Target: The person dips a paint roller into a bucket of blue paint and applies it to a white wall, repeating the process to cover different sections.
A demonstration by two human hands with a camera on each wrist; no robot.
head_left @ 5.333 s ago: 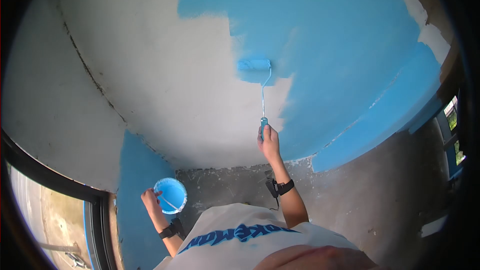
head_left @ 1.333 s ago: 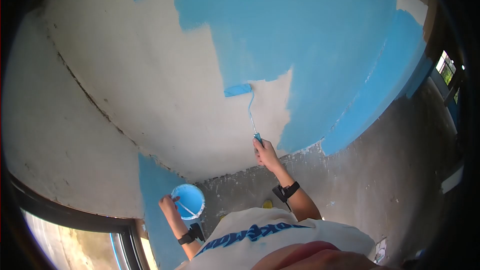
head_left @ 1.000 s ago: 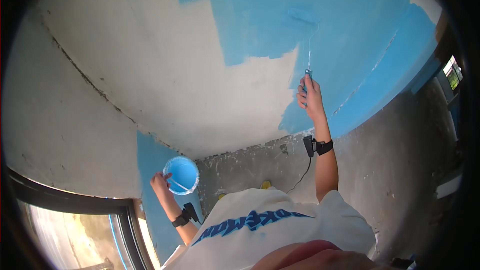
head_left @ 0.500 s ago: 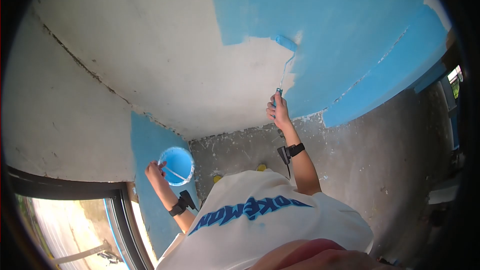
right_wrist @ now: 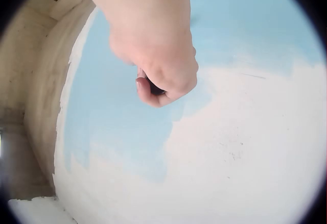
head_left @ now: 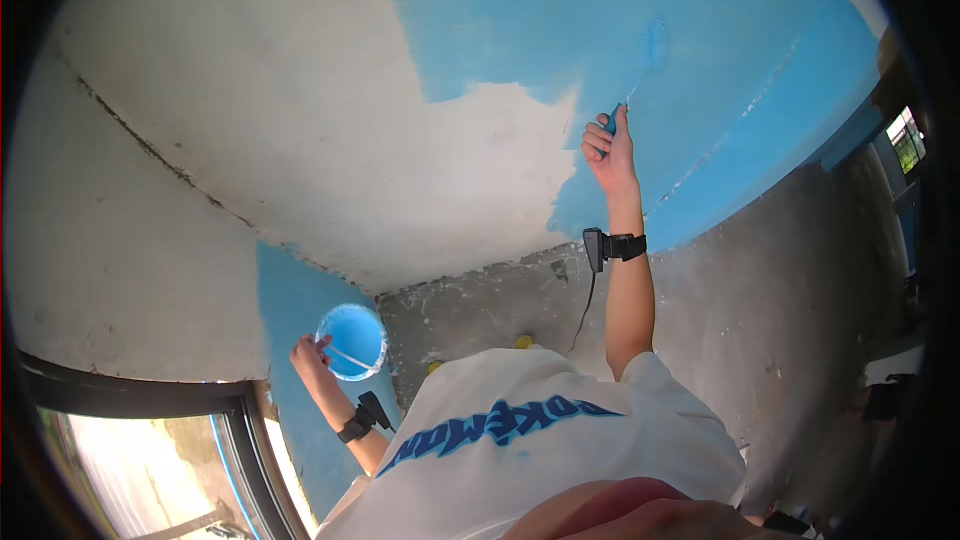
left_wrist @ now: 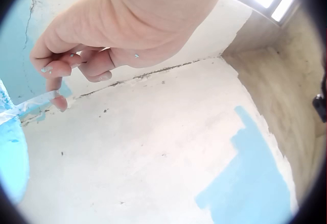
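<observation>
My right hand grips the teal handle of a paint roller, its blue sleeve against the blue-painted part of the wall. In the right wrist view the fist is curled round the dark handle end; the roller itself is hidden there. Low on the left, my left hand holds the bucket of blue paint by its pale handle. The left wrist view shows the fingers curled at that handle, with the bucket's edge at the left.
Unpainted pale wall spans the middle and left, with a dark cracked corner line. A dark-framed window is at lower left. Grey floor lies below, with yellow shoe tips showing. A thin cable hangs from the right wrist camera.
My right hand and the roller have moved up and right from the edge of the paint onto the blue area. Blue paint now covers more of the wall than several seconds ago. The left hand still holds the bucket.
</observation>
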